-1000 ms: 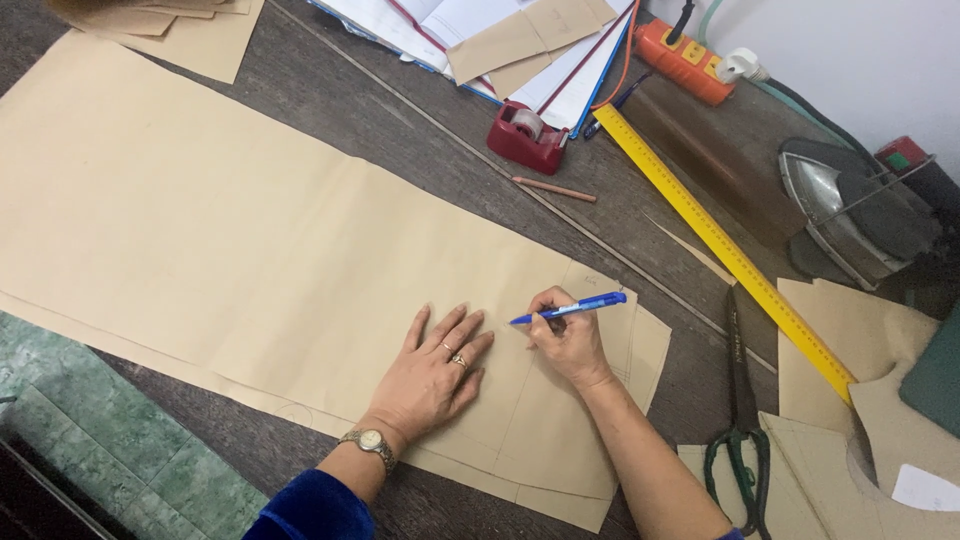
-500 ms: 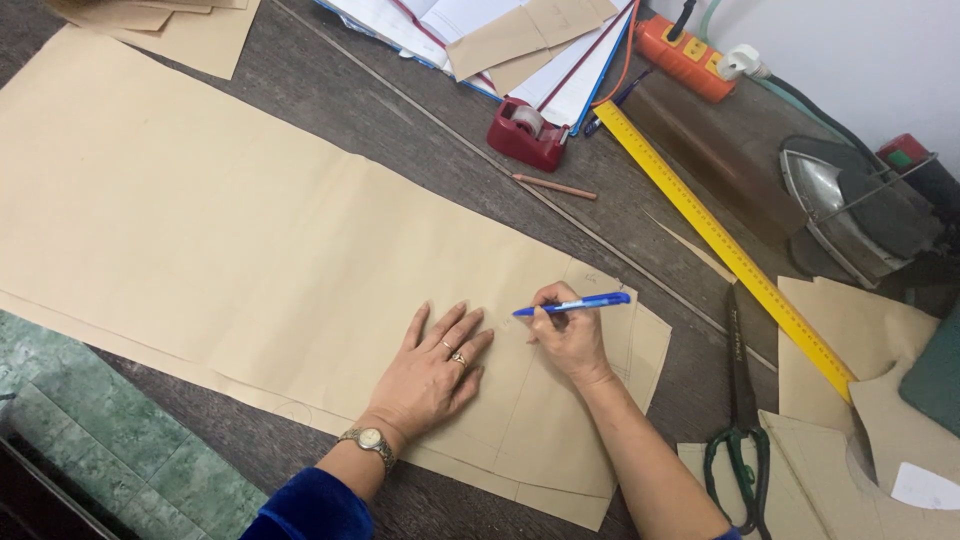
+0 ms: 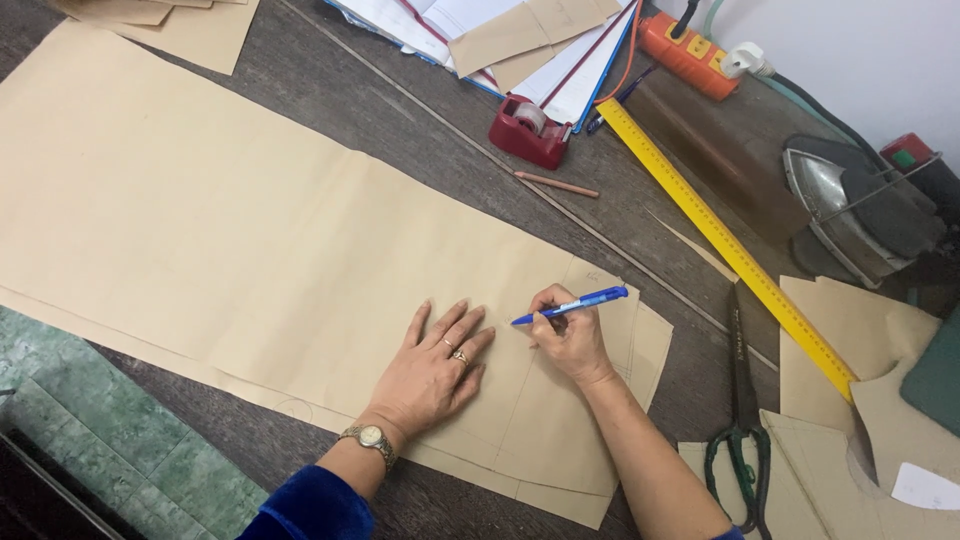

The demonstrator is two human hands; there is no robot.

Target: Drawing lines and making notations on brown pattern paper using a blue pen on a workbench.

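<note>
The left hand (image 3: 432,372) lies flat, fingers spread, on a long sheet of brown paper (image 3: 230,240) that covers much of the dark wooden table (image 3: 420,130). Just beside it, the right hand (image 3: 570,335) grips a blue pen (image 3: 572,304), its tip pointing toward the left hand and resting on the paper. A gold wristwatch (image 3: 368,438) sits on the left wrist above a blue sleeve (image 3: 310,508). Beyond the paper lie a red tape dispenser (image 3: 528,128), a pencil (image 3: 556,184) and a long yellow ruler (image 3: 725,245). Green-handled scissors (image 3: 740,410) lie to the right of the right forearm, near cut paper pieces (image 3: 850,330). An iron (image 3: 850,205) rests near the table's far right edge.
</note>
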